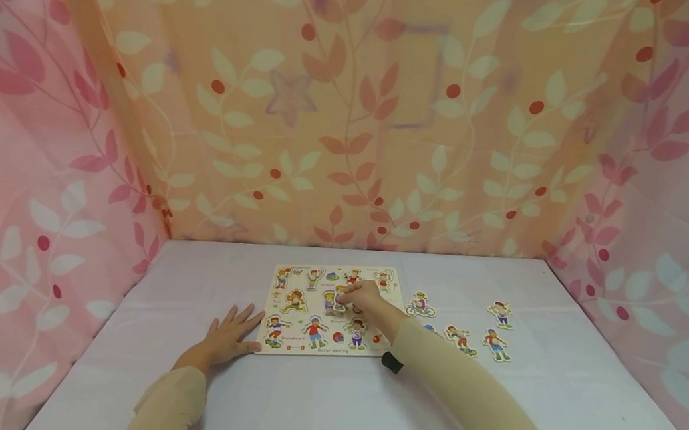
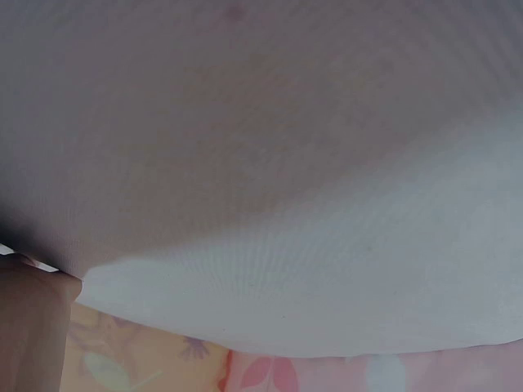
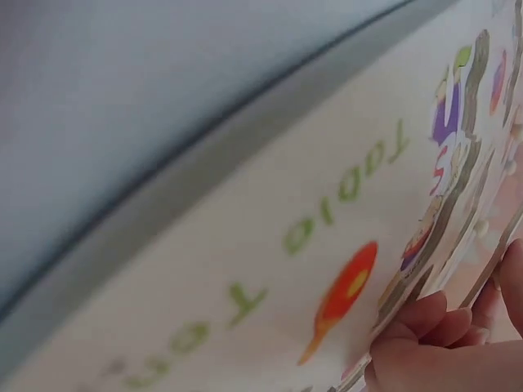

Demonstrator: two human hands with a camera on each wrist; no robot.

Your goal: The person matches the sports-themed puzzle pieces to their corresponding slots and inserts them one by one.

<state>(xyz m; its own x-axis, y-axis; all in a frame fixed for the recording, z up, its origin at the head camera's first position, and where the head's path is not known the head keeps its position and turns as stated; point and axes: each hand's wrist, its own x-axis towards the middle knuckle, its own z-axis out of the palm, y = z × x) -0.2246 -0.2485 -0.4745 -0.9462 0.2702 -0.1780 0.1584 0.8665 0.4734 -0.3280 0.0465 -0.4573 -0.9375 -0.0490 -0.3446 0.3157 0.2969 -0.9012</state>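
A cream puzzle board (image 1: 306,335) with pictures of children at sports lies on the table. Near its middle, my right hand (image 1: 368,299) pinches a child-shaped puzzle piece (image 1: 340,298) over the board. The right wrist view shows the bent fingers (image 3: 425,322) close above the printed surface, beside a red paddle picture (image 3: 343,294). My left hand (image 1: 231,335) rests on the table with fingers spread, its tips touching the board's left edge. Only a bit of the left hand (image 2: 37,327) shows in the left wrist view.
Right of the board lie several loose pieces: a cyclist (image 1: 420,305), a figure in a cap (image 1: 500,314), a skateboarder (image 1: 460,340) and a skater (image 1: 496,345). Another piece (image 1: 429,329) is partly hidden by the right sleeve (image 1: 459,383). Floral curtains (image 1: 351,122) enclose the white table (image 1: 307,405).
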